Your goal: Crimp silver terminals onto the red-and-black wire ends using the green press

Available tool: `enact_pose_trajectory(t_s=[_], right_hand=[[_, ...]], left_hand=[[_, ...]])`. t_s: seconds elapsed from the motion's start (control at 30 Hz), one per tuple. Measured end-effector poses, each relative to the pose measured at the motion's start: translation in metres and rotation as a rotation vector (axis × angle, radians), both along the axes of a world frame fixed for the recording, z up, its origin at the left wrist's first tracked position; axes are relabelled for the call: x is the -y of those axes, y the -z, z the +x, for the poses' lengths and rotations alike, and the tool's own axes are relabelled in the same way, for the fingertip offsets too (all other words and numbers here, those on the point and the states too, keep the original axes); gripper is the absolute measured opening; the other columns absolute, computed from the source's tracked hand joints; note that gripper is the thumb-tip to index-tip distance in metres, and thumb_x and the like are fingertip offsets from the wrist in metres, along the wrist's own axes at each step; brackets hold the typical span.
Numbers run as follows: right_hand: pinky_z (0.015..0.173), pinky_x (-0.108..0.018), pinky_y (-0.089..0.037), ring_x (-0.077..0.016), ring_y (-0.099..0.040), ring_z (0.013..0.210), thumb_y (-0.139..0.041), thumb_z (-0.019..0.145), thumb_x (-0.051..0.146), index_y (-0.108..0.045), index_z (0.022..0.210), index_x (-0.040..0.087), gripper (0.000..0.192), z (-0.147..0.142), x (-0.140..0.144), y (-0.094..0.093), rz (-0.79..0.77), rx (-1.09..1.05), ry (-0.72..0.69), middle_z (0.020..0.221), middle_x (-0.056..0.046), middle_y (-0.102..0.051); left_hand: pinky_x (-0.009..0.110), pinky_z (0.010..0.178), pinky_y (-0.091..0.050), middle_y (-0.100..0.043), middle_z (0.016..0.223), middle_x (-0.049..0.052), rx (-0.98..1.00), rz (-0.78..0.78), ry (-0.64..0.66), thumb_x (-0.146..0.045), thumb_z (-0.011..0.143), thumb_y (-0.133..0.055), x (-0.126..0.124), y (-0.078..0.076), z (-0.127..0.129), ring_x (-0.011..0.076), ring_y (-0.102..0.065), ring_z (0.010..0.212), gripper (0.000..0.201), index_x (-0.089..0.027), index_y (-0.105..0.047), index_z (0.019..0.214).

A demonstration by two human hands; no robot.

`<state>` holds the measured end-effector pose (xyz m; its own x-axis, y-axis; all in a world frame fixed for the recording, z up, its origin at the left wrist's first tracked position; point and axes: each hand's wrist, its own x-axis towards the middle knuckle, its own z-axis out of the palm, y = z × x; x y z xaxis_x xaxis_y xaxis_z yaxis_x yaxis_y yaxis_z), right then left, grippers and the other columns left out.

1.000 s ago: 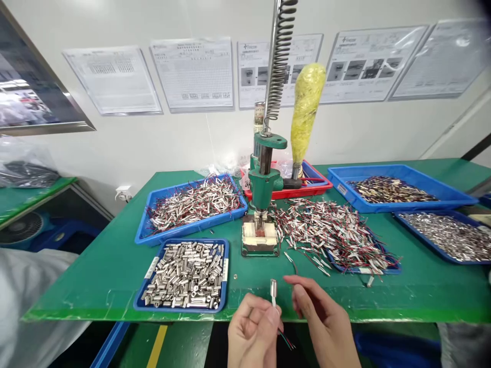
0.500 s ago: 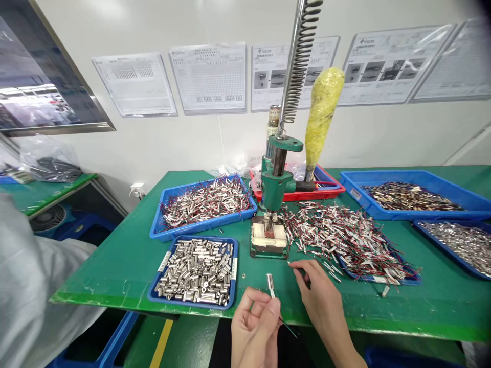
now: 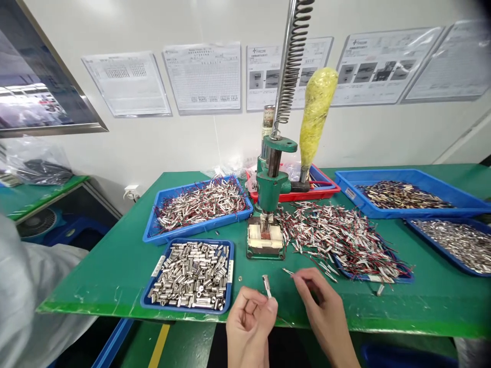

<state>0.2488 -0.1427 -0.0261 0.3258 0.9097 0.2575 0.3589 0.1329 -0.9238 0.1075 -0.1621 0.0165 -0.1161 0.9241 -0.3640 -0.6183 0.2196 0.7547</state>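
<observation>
A white wall [image 3: 161,143] is hung with laminated sheets [image 3: 203,76]; a green surface [image 3: 115,266] stands before it; a framed panel [image 3: 34,97] is mounted far left.

Right hand [image 3: 320,306] reached forward to loose wire [image 3: 288,272].

Left hand [image 3: 249,319] pinches, fingers curled; right hand [image 3: 320,301] reaches forward, fingertips pinching.

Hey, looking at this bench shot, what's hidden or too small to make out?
- Head view: wall sheets, print too small.
- Spring on the green press, top cut by the frame edge.
- Left hand pinches a small metal tube; its lower end is hidden by fingers.
- Right hand, fingertip contents unclear.
</observation>
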Motion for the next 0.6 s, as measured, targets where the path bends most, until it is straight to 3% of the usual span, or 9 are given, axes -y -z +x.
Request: enact_pose_trajectory(t_s=[0.07, 0.17, 0.3, 0.43, 0.5, 0.6], right_hand=[[0.064, -0.027, -0.054, -0.0201, -0.067, 0.073, -0.063, 0.090, 0.049, -0.072, 0.081, 0.027, 0.025, -0.009, 0.012, -0.009, -0.012, -0.140, -0.086, 0.079, -0.002, -0.069], [0.057, -0.025, -0.054, -0.0194, -0.064, 0.062, -0.061, 0.090, 0.051, -0.072, 0.075, 0.027, 0.030, -0.015, 0.026, -0.023, -0.032, -0.228, -0.179, 0.068, -0.001, -0.066], [0.060, -0.027, -0.055, -0.0202, -0.063, 0.063, -0.052, 0.094, 0.055, -0.074, 0.082, 0.030, 0.035, -0.002, 0.035, -0.041, -0.087, -0.277, -0.069, 0.069, -0.001, -0.066], [0.056, -0.025, -0.049, -0.0157, -0.058, 0.059, -0.060, 0.092, 0.050, -0.070, 0.080, 0.027, 0.027, 0.027, 0.033, -0.050, -0.111, -0.353, -0.074, 0.064, 0.001, -0.059], [0.056, -0.024, -0.045, -0.0133, -0.054, 0.059, -0.062, 0.092, 0.047, -0.068, 0.078, 0.025, 0.027, 0.052, 0.027, -0.048, -0.046, -0.376, 0.042, 0.064, 0.002, -0.057], [0.054, -0.021, -0.038, -0.0099, -0.047, 0.060, -0.069, 0.089, 0.045, -0.067, 0.082, 0.020, 0.026, 0.113, 0.011, -0.041, 0.165, -0.379, 0.335, 0.065, 0.004, -0.055]], left_hand=[[0.021, 0.063, -0.037, -0.057, 0.064, -0.005, 0.020, 0.024, 0.029, -0.048, 0.059, -0.096, -0.003, 0.000, 0.004, 0.0083, -0.048, 0.062, 0.053, -0.019, -0.053, 0.068], [0.021, 0.059, -0.038, -0.055, 0.061, -0.005, 0.049, 0.048, 0.112, -0.046, 0.062, -0.095, -0.009, -0.004, 0.014, 0.0084, -0.049, 0.059, 0.052, -0.019, -0.050, 0.068], [0.019, 0.053, -0.037, -0.055, 0.059, -0.007, 0.051, 0.024, 0.223, -0.046, 0.063, -0.094, -0.017, -0.013, 0.040, 0.0069, -0.049, 0.052, 0.055, -0.020, -0.046, 0.069], [0.017, 0.048, -0.034, -0.054, 0.061, -0.009, 0.051, 0.045, 0.306, -0.045, 0.063, -0.094, -0.029, -0.023, 0.081, 0.0053, -0.046, 0.050, 0.053, -0.021, -0.048, 0.074], [0.016, 0.051, -0.040, -0.061, 0.066, -0.006, 0.001, 0.083, 0.350, -0.046, 0.061, -0.095, -0.033, -0.024, 0.100, 0.0063, -0.051, 0.054, 0.051, -0.020, -0.056, 0.080], [0.020, 0.058, -0.050, -0.076, 0.092, 0.004, -0.150, 0.114, 0.304, -0.050, 0.054, -0.098, -0.032, -0.018, 0.111, 0.0127, -0.064, 0.067, 0.057, -0.020, -0.066, 0.090]])
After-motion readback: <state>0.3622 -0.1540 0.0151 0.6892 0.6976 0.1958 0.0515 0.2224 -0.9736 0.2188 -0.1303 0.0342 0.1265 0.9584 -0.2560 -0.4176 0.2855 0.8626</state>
